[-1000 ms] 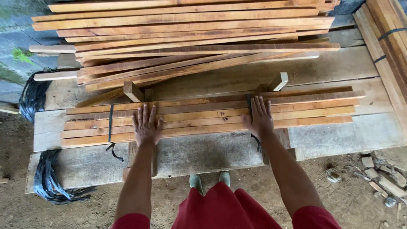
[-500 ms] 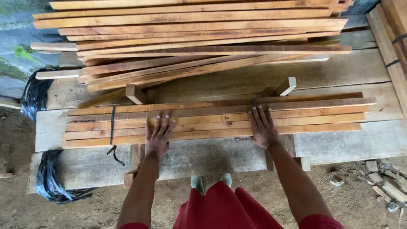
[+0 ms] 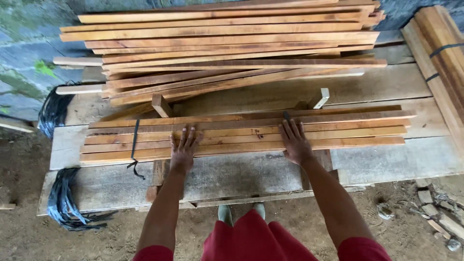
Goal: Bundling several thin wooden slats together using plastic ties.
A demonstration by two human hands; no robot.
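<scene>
A flat row of long wooden slats [image 3: 348,129] lies across a grey plank workbench [image 3: 396,159]. My left hand [image 3: 182,151] rests palm down on the slats left of the middle, fingers spread. My right hand [image 3: 295,141] presses flat on the slats right of the middle, fingers together and pointing away. A black strap [image 3: 135,140] loops around the slats near their left end, with its loose tail hanging over the bench. Two short wooden posts, the left post [image 3: 161,105] and the right post [image 3: 320,98], stand just behind the row.
A big loose pile of slats [image 3: 227,48] fills the back of the bench. Another strapped bundle [image 3: 442,58] lies at the right. Bunches of black straps, one bunch [image 3: 53,111] and a second bunch [image 3: 65,198], hang at the left. Dirt ground with wood scraps [image 3: 435,212] lies below.
Both hands slid slightly along the slats toward the middle, and the view shifted so that the row sits lower and more to the right. The slats look evened up.
</scene>
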